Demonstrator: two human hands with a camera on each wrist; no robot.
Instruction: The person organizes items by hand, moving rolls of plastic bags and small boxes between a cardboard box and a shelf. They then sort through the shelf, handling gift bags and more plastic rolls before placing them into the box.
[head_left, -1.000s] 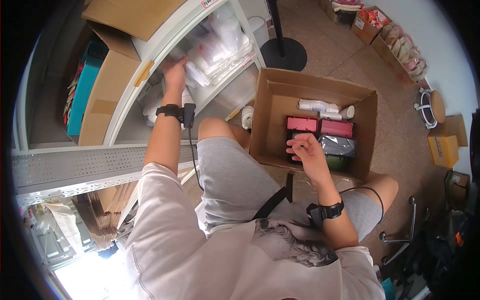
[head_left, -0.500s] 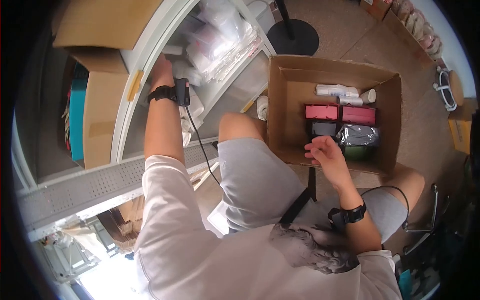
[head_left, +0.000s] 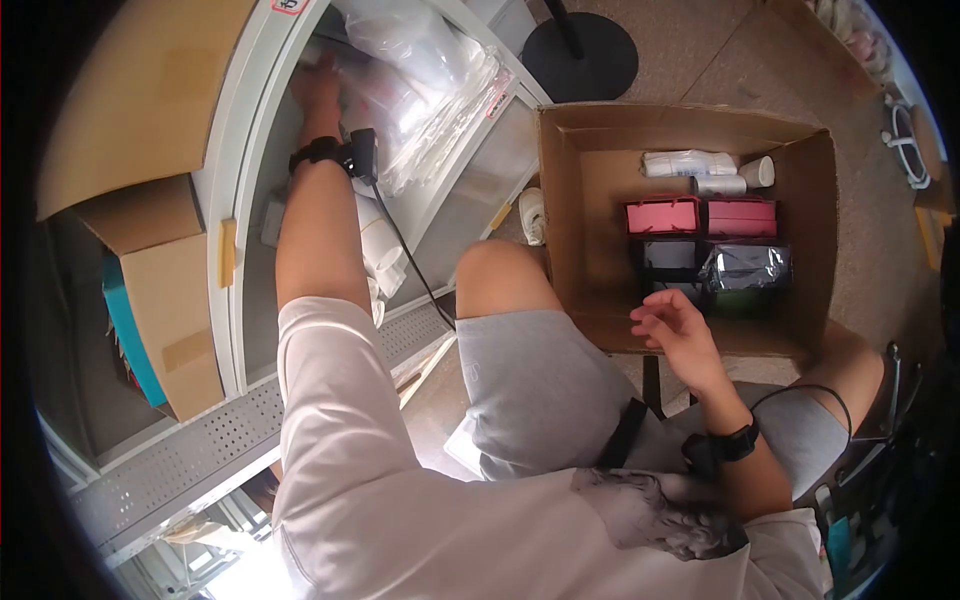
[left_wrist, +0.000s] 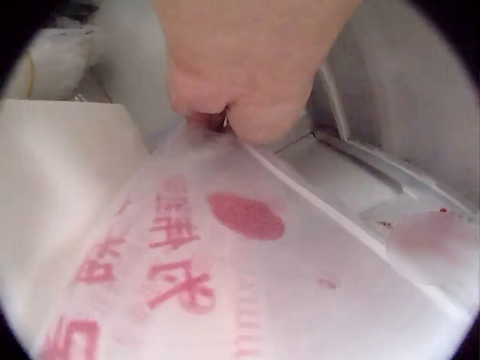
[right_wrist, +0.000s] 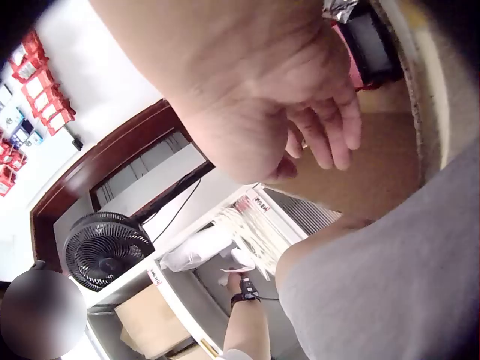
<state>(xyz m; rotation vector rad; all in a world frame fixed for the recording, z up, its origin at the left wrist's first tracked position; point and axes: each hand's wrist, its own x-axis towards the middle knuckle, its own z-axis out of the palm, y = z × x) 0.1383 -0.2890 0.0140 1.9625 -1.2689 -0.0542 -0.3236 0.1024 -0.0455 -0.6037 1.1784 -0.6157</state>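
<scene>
My left hand (head_left: 318, 95) reaches deep into a compartment of the white cabinet on the left. In the left wrist view its fingers are curled at the top of a translucent plastic bag (left_wrist: 225, 262) with red printing, gripping it; the fingertips are hidden. Beside the forearm, clear plastic packs (head_left: 415, 100) lie stacked in the same compartment. My right hand (head_left: 680, 335) hangs loosely with bent fingers over the near edge of a cardboard box (head_left: 590, 240), holding nothing. Inside the box are pink boxes (head_left: 662, 216), a dark plastic-wrapped pack (head_left: 748, 265) and white rolls (head_left: 688, 164).
White rolls (head_left: 380, 245) lie under the left forearm in the cabinet. A cardboard carton (head_left: 165, 310) fills the neighbouring compartment. Beyond the box, a black round stand base (head_left: 580, 60) rests on the floor. In the right wrist view a black fan (right_wrist: 107, 251) stands behind.
The left hand has pushed farther into the cabinet, and its fingers are now at a printed plastic bag. The head view has shifted; the right hand stays relaxed near the box edge.
</scene>
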